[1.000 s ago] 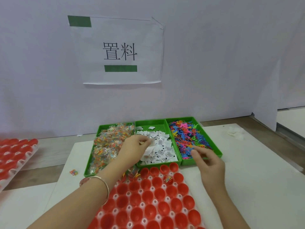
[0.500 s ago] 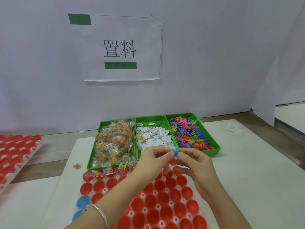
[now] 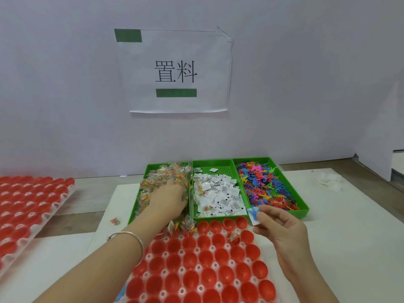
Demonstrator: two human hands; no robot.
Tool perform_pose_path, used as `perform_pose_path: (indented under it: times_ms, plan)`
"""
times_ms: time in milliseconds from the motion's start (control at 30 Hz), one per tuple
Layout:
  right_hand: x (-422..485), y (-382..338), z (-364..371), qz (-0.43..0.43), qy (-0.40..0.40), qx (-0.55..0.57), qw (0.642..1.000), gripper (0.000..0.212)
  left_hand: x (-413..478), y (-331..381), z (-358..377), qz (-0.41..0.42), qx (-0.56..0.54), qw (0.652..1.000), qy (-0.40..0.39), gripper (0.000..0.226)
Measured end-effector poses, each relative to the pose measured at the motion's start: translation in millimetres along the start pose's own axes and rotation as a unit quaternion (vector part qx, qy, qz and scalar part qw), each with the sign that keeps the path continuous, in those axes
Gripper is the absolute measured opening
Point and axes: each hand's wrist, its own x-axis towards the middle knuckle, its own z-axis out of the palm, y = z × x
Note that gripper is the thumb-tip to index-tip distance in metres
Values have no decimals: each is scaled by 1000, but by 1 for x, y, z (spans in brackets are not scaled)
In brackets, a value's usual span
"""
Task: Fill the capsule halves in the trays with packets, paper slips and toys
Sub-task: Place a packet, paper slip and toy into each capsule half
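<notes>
A white tray of red capsule halves (image 3: pixel 197 270) lies in front of me. Behind it stand three green bins: clear packets of coloured beads (image 3: pixel 153 182) on the left, white paper slips (image 3: pixel 216 193) in the middle, coloured plastic toys (image 3: pixel 266 186) on the right. My left hand (image 3: pixel 168 199) reaches into the packet bin, fingers down among the packets. My right hand (image 3: pixel 282 228) hovers over the tray's far right corner and pinches a paper slip with a blue toy (image 3: pixel 253 215). A few packets lie on the tray's far row (image 3: pixel 183 226), and one sits in a capsule half (image 3: pixel 232 236).
A second tray of red capsule halves (image 3: pixel 26 208) sits at the far left. One loose packet (image 3: pixel 115 221) lies on the table left of the bins. A paper sign (image 3: pixel 175 71) hangs on the white wall behind. Crumpled white material (image 3: pixel 330 179) lies at the far right.
My hands, joined over the tray half a second ago, have parted. The left one went forward into the packet bin; the right one stayed near the tray with the slip and blue toy.
</notes>
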Motion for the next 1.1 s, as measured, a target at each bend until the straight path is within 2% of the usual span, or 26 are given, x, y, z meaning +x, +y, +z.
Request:
perform_pose_path:
  times_ms: [67,133,233,367,467,567,667,833,900,967,1100]
  plan:
    - [0,0,0,-2,2,-5,1000,11,3,-2,5,1,23,1000,-12,16]
    - [-1,0,0,-7,2,-12,1000,12,5,-5,7,13,9,1000,7,17]
    - [-2,-1,0,-17,-2,-20,1000,12,4,-11,4,26,-101,993,61,22]
    - [-5,-3,3,-29,1,-30,999,12,-7,-25,3,30,-196,973,116,27]
    - [-8,-4,6,-33,-6,-37,999,13,-15,-33,7,14,-282,948,147,21]
    - [-10,-5,7,-36,-14,-46,998,14,-25,-36,5,-27,-394,900,184,10]
    - [-13,-9,7,-43,-23,-48,998,14,-45,-37,1,-60,-507,839,189,20]
    - [-19,-20,21,-49,-45,-50,997,16,-91,-53,-9,-88,-686,704,160,18]
    - [-27,-35,37,-65,-78,-38,994,17,-107,-61,-19,-77,-726,666,151,9]
    - [-37,-51,53,-79,-132,-40,987,23,-119,-61,-31,-53,-736,661,141,15]
    - [-58,-66,78,-94,-237,-55,965,26,-134,-41,-47,28,-700,706,106,22]
